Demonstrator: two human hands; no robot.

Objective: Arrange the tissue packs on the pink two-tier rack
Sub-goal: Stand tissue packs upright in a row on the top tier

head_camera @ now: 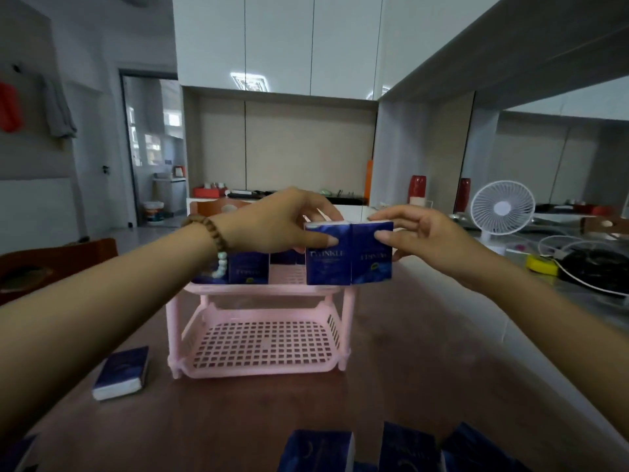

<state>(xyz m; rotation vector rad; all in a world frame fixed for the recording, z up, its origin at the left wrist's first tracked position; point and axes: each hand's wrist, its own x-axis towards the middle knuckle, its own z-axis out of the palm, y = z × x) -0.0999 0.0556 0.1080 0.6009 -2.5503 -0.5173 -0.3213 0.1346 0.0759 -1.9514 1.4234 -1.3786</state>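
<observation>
A pink two-tier rack (258, 367) stands on the brown table. Its lower tier holds nothing. Blue tissue packs stand upright on the upper tier, one at the left (248, 267), more behind. My left hand (282, 221) grips the top of an upright pack (326, 258) at the upper tier's right front. My right hand (412, 233) grips the neighbouring pack (372, 257), which touches the first one. Another pack (122, 373) lies flat on the table left of the rack. Several more packs (318, 451) lie at the near table edge.
A white desk fan (502, 209), a yellow object (541, 264) and black and white cables (599, 270) sit on the grey counter at the right. Wooden chairs (58, 260) stand at the left and behind the rack. A red vase (418, 187) stands further back.
</observation>
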